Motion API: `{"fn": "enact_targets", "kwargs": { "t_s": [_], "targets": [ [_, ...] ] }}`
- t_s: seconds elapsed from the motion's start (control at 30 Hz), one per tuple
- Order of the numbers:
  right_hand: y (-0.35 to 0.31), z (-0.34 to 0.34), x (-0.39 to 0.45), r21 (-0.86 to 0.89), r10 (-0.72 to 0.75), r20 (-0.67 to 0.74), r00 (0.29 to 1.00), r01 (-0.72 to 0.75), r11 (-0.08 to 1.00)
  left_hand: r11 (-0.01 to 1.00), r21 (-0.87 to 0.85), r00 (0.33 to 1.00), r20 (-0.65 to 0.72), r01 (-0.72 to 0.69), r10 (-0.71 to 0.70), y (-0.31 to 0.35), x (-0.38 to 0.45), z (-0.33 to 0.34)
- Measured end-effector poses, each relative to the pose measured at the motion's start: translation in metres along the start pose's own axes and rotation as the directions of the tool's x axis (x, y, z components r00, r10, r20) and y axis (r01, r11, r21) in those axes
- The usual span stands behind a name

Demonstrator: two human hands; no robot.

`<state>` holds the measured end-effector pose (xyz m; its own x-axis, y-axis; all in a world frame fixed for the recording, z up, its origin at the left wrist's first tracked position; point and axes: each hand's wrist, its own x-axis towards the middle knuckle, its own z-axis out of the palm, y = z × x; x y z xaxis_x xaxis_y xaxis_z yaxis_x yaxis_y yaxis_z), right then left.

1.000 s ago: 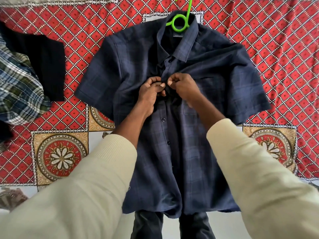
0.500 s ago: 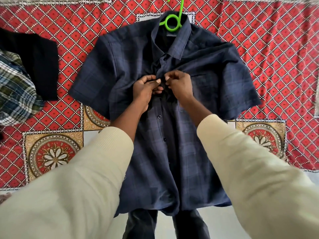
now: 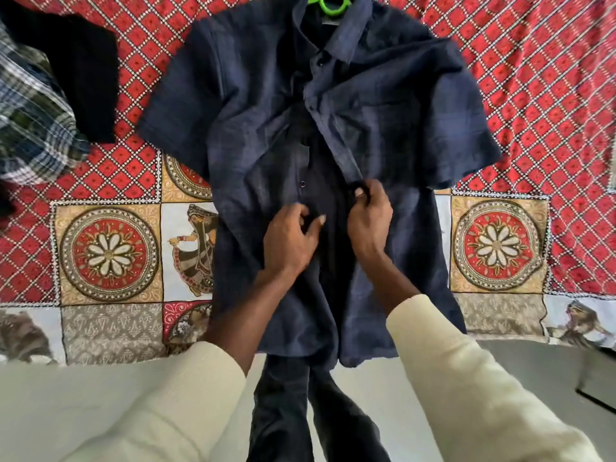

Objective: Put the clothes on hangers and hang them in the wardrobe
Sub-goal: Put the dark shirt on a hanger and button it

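The right hand [image 3: 368, 218] is pinching the edge of the dark blue shirt [image 3: 383, 135] where the front opens, with the fingers curled tight around the cloth, so this grip is closed on the shirt. The left hand [image 3: 289, 238] is just beside it, lying on the other side of the shirt front. Its fingers are bending a little and spreading apart, and it is not holding anything, so its grip is open. Both arms are wearing cream sleeves [image 3: 466, 378] pushed up from the wrists.

The shirt is lying flat on the bed, front side up, with its short sleeves spreading out to both sides. The two top buttons near the collar are looking done up. Lower down, the front is lying open between the two hands, and one small button [image 3: 302, 184] is showing on the left side. A bright green hanger [image 3: 328, 3] is poking out of the collar at the top edge of the view.

The bed is wearing a red patterned bedsheet [image 3: 550, 95] with flower circles. A black cloth [image 3: 83, 68] and a checked cloth [image 3: 30, 121] are lying at the far left, well apart from the shirt. The person's legs in dark trousers [image 3: 283, 411] are showing at the bottom.
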<state>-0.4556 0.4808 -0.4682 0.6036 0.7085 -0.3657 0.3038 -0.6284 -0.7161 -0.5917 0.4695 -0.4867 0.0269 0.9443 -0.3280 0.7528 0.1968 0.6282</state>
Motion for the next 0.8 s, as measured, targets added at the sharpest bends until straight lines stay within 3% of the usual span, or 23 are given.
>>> {"fn": "enact_targets", "kwargs": {
  "t_s": [0.07,0.13,0.2,0.27,0.33,0.4,0.47,0.57,0.63,0.7,0.8],
  "targets": [
    [0.001,-0.016,0.003,0.006,0.097,0.068,0.993,-0.098,0.995,0.987,0.151,0.998,0.033,-0.059,0.055,-0.009,-0.018,0.008],
    [0.006,-0.026,0.004,-0.109,0.11,0.194,0.975,-0.09,0.99,0.982,0.175,0.997,0.036,-0.072,0.066,-0.006,-0.023,0.01],
    [0.011,-0.032,-0.002,-0.406,0.082,0.308,0.948,0.053,0.912,0.995,0.096,0.997,0.08,-0.002,-0.006,0.003,-0.022,0.004],
    [0.016,-0.032,-0.009,-0.661,0.021,0.353,0.935,0.234,0.713,0.995,0.058,0.974,0.207,0.076,-0.086,0.009,-0.02,-0.007],
    [0.013,-0.029,-0.019,-0.759,-0.11,0.31,0.944,0.315,0.57,0.989,0.114,0.935,0.329,0.097,-0.129,0.013,-0.02,-0.024],
    [0.005,-0.024,-0.022,-0.728,-0.254,0.206,0.945,0.322,0.606,0.974,0.2,0.876,0.446,0.104,-0.185,0.016,-0.016,-0.042],
    [-0.006,-0.017,-0.018,-0.631,-0.373,0.12,0.92,0.361,0.687,0.97,0.202,0.851,0.478,0.134,-0.217,0.017,-0.008,-0.053],
    [-0.022,0.0,-0.003,-0.463,-0.532,0.092,0.842,0.509,0.726,0.991,-0.025,0.965,0.233,0.132,-0.123,0.02,0.017,-0.058],
    [-0.029,0.012,0.01,-0.4,-0.556,0.137,0.82,0.559,0.726,0.927,-0.317,0.977,0.135,0.199,-0.164,0.027,0.043,-0.055],
    [-0.03,0.023,0.02,-0.417,-0.514,0.221,0.829,0.557,0.718,0.772,-0.552,0.949,0.21,0.315,-0.237,0.035,0.067,-0.045],
    [-0.027,0.029,0.03,-0.454,-0.384,0.318,0.867,0.495,0.741,0.66,-0.642,0.919,0.312,0.39,-0.24,0.039,0.087,-0.028]
  ]
}}
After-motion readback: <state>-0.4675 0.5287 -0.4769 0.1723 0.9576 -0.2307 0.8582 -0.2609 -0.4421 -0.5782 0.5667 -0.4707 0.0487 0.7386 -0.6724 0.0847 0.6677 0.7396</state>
